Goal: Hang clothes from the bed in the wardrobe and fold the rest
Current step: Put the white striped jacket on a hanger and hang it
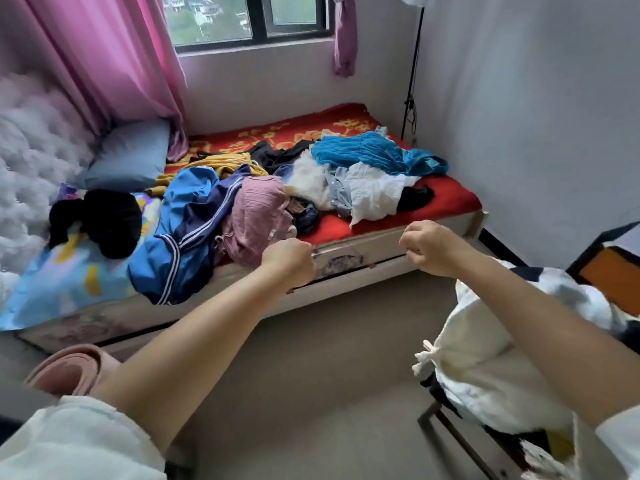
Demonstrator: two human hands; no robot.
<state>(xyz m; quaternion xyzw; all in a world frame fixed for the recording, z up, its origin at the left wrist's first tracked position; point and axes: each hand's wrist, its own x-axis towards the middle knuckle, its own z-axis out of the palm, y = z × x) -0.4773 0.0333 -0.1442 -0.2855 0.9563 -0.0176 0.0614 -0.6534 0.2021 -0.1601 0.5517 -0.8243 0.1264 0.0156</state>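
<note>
Here, left hand (pixel 289 259) and right hand (pixel 431 247) hover curled, empty, before the bed (pixel 381 240).

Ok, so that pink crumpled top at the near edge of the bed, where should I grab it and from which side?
Take the pink top by its bunched upper fold, coming from the near bed edge, where the left hand is closest. It lies on top of the pile, overlapping the blue striped jacket, so lifting straight up should probably free it without dragging the others.

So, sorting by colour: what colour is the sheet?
Red with yellow flowers, seen in the head view.
</note>
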